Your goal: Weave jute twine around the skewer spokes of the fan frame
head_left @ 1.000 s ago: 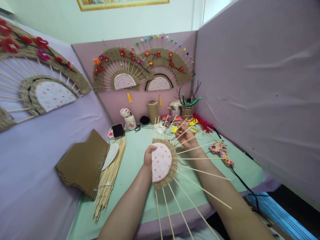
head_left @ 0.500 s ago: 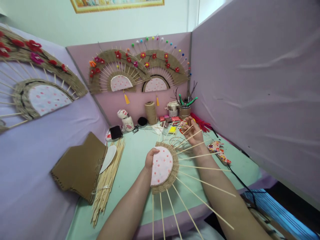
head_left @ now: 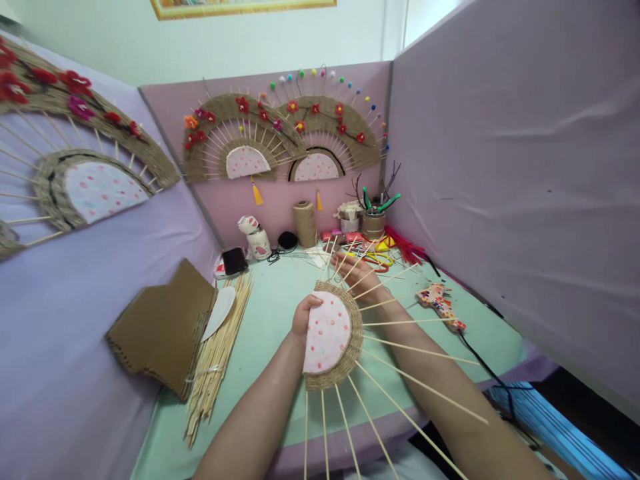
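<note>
Your left hand (head_left: 302,316) is pinching a dotted fan (head_left: 327,337) at its ten o'clock, your right hand (head_left: 354,272) is showing behind the sticks (head_left: 407,322) at one o'clock, grip unclear.

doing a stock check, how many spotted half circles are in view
4: one half circle in the left hand, another half circle on the left partition, and two half circles on the back partition, side by side.

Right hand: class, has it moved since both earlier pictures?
Yes, the right hand has moved left, closer to the twine spool on the table.
</note>
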`<state>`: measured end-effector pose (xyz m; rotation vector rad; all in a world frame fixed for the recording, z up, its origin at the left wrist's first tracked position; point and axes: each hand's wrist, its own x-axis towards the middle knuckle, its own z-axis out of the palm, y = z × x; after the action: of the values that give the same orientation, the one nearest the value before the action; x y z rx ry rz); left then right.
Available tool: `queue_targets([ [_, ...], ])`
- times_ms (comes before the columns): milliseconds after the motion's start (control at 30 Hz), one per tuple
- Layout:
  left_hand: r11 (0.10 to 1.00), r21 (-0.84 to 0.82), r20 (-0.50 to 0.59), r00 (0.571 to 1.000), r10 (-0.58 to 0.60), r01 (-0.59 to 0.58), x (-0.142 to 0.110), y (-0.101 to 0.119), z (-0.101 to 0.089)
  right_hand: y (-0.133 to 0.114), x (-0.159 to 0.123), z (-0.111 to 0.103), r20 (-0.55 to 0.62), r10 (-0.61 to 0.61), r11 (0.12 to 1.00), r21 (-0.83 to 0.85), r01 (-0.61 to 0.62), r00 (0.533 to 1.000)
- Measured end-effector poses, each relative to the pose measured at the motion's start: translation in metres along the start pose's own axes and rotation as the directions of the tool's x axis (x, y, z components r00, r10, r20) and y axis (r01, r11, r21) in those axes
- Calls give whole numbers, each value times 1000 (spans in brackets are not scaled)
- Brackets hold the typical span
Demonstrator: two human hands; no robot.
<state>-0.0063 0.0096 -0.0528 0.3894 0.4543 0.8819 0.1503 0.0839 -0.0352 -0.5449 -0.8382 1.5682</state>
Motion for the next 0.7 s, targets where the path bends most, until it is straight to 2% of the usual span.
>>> queue_targets([
  [133, 1000, -6, -9, 1000, -8, 8, -4, -2, 8, 21, -10, 16, 81, 93, 992, -91, -86, 992],
  [267, 999, -41, 4, 1000, -10, 10, -7, -4, 15, 29, -14, 22, 121, 110, 990, -103, -97, 987],
  [500, 997, -48, -101, 993, -58, 53, -5, -6, 14, 23, -6, 11, 31, 26, 988, -153, -21, 999],
  [700, 997, -23, -78, 994, -74, 73, -3, -6, 12, 19, -6, 9, 7, -25, 981, -191, 26, 1000],
])
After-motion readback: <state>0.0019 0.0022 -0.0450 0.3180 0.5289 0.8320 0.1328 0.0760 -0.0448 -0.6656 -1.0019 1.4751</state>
